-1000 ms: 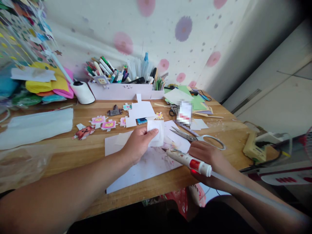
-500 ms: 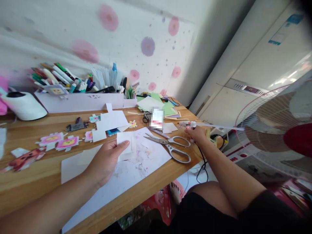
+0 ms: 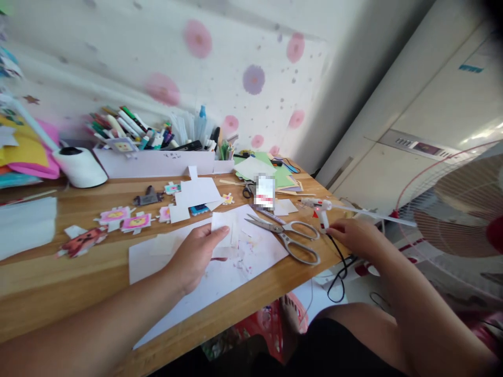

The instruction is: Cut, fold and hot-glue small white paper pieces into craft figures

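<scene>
My left hand pinches a small white piece of paper between thumb and fingers, above a large white sheet with coloured smudges. A white hot glue gun is at the table's right edge with a small red light on. From its back end sticks a long translucent glue stick. My right hand has its fingers closed at the lower end of the gun's handle, beside the black cord. Large metal scissors lie partly open between my hands, their blades over the sheet.
Coloured paper cut-outs and white card pieces lie on the left of the wooden table. Behind them stands a pen box beside a white thread cone. Green paper is at the back; a fan stands at right.
The view has swung left. My right hand has shifted from around the glue gun down to its handle end, so more of the gun shows. My left hand still pinches the paper.
</scene>
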`<state>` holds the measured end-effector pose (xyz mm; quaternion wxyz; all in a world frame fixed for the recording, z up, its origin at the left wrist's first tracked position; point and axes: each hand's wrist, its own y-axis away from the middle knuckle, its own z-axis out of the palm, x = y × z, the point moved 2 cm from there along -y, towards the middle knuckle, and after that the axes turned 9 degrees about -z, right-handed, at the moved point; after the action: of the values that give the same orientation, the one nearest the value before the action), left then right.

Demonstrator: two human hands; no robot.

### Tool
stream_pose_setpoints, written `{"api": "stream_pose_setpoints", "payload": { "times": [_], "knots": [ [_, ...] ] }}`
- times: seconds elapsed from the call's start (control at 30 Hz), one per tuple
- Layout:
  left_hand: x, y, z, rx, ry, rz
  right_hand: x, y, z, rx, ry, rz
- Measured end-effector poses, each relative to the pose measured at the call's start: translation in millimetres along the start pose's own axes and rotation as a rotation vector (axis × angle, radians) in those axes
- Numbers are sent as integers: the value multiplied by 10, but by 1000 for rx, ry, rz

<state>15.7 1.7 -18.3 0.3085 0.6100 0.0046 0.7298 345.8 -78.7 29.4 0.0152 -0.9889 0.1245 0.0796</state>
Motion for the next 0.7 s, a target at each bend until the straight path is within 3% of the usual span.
{"api": "stream_pose_setpoints", "payload": {
  "times": [0.13,0.2,0.3,0.47,0.7],
  "knots": [
    [-14,107,84,-87,17,-33,-808,191,96,-42,-436,-501],
    [-25,149,120,-140,35,-45,-1149,195,203,-30,-629,-593],
    [-33,175,143,-190,45,-35,-1445,144,388,-151,-970,-538],
    [-22,157,124,-239,1,-15,-1583,116,539,-323,-1381,-420],
    [-13,138,82,-233,-131,20,-1648,87,581,-288,-1448,-365]
  ]
}}
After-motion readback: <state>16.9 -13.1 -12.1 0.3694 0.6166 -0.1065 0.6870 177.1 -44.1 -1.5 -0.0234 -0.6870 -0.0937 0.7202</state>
